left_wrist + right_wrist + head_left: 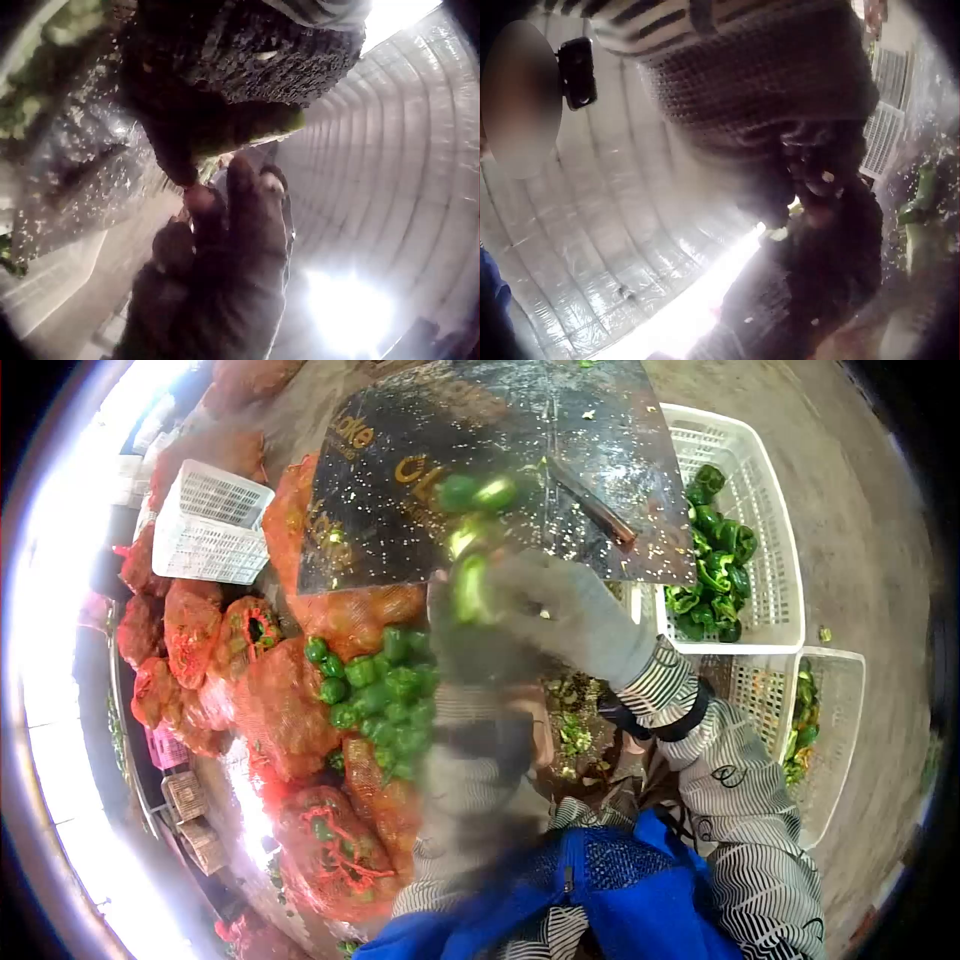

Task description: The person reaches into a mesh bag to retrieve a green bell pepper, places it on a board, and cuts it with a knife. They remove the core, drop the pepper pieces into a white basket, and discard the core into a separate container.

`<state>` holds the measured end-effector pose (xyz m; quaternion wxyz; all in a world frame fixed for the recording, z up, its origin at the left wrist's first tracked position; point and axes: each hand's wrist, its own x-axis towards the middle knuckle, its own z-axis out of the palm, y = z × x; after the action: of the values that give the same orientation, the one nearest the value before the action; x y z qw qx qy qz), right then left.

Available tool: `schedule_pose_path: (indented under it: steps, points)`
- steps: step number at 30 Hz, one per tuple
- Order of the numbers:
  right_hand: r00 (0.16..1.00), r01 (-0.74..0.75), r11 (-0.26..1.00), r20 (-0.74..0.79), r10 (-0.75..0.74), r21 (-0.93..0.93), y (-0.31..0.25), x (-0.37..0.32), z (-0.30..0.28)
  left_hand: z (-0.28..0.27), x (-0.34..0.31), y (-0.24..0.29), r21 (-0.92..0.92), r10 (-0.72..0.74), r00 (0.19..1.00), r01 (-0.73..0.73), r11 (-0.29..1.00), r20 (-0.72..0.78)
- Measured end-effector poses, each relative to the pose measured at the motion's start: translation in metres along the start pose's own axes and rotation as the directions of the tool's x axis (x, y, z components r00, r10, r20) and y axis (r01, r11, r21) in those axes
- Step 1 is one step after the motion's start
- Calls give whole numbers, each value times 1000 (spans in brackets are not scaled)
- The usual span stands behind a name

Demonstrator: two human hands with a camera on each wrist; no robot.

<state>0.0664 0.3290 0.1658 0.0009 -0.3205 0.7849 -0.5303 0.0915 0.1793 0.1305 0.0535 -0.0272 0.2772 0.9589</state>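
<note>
Both gloved hands meet over the near edge of the dark board (pixel 400 540). My left hand (pixel 480 650), blurred in the head view, holds a cut green bell pepper (pixel 470 588). In the left wrist view the pepper's edge (pixel 255 131) shows under the dark glove. My right hand (pixel 575 610) comes in from the right, its curled fingers gripping at the same pepper. Bits of pale green (pixel 780 232) show between the hands in the right wrist view. Other pepper pieces (pixel 490 492) lie on the board ahead, near a dark-handled knife (pixel 590 505).
A white crate (pixel 790 590) with cut peppers stands right of the board; another crate (pixel 845 750) with green scraps is nearer. Whole peppers (pixel 385 695) are heaped at left among red mesh sacks (pixel 285 705). A white basket (pixel 210 550) stands behind the sacks. Seeds litter the board.
</note>
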Motion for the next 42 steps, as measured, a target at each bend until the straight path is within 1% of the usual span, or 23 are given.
schedule_pose_path:
  steps: [1, 2, 5, 6, 7, 9, 11, 17, 19, 20, 24, 26, 27, 28, 29, 31, 33, 35, 36, 39, 40, 41, 42]
  points:
    - [1000, -5, 1000, 4, 5, -9, 2, -8, 1, 4, -4, -8, 51, 29, 998, -26, 998, -59]
    - [998, -69, 995, 7, 69, -65, 3, -16, 2, 5, -7, -17, 397, 141, 990, -123, 910, -17]
    - [987, -153, 980, 18, 157, -125, 0, -27, 8, -10, -10, -28, 587, 254, 964, -250, 770, 79]
    - [993, -112, 979, 4, 114, -171, -1, -31, 11, -2, -13, -25, 203, 135, 989, -120, 972, -62]
    - [998, -69, 974, -9, 69, -216, -1, -34, 14, 9, -20, -23, 204, 140, 988, -124, 971, -69]
    - [996, -82, 987, 13, 85, -141, 2, -38, 17, 28, -32, -20, 278, 132, 948, -49, 959, -288]
    - [976, -205, 975, 89, 198, 87, 4, -40, 18, 23, -39, -18, 315, 137, 957, -52, 948, -255]
    - [967, -251, 937, 33, 251, 243, 13, -57, 29, 24, -61, -24, 400, 109, 979, -32, 916, -171]
    - [964, -262, 926, 27, 265, 271, 7, -63, 27, 17, -63, -22, 604, 123, 990, -142, 784, 74]
    - [959, -278, 912, 26, 283, 301, 5, -65, 26, -20, -47, -20, 798, 120, 959, -282, 532, 258]
    - [964, -264, 890, 79, 253, 372, 11, -66, 19, -16, -49, -25, 848, 149, 973, -227, 479, 177]
    - [936, -351, 867, 154, 317, 354, 3, -62, 14, 4, -54, -20, 861, 156, 884, -466, 204, 441]
    - [899, -432, 840, 229, 373, 328, 3, -60, 15, 2, -52, -18, 863, 153, 886, -462, 204, 438]
    - [898, -434, 838, 233, 374, 330, 8, -60, 21, 0, -50, -12, 873, 100, 928, -372, 316, 359]
    - [906, -421, 845, 190, 378, 329, 17, -61, 30, -1, -49, -9, 867, 39, 959, -272, 418, 282]
    - [913, -408, 850, 147, 380, 333, 18, -60, 33, -1, -48, -6, 859, 13, 969, -224, 460, 246]
    - [944, -331, 795, 179, 278, 509, 6, -58, 23, 3, -51, -1, 848, -11, 976, -181, 499, 215]
    - [924, -382, 715, 235, 301, 586, -7, -55, 14, 6, -56, 1, 686, -39, 993, -47, 726, 109]
    - [901, -433, 628, 295, 318, 646, -10, -55, 11, 1, -55, 0, 685, -40, 993, -45, 727, 108]
    - [855, -506, 600, 268, 444, 619, -10, -57, 15, -12, -42, -4, 719, 60, 974, -203, 665, 220]
    - [837, -538, 599, 292, 463, 593, -12, -56, 12, 1, -52, -14, 345, 45, 998, -61, 937, 54]
    - [837, -538, 599, 293, 462, 593, -1, -57, 22, 1, -52, -14, 345, 46, 998, -62, 936, 54]
    - [908, -394, 730, 115, 402, 558, 20, -60, 39, 0, -51, -13, 648, 173, 967, -253, 718, 186]
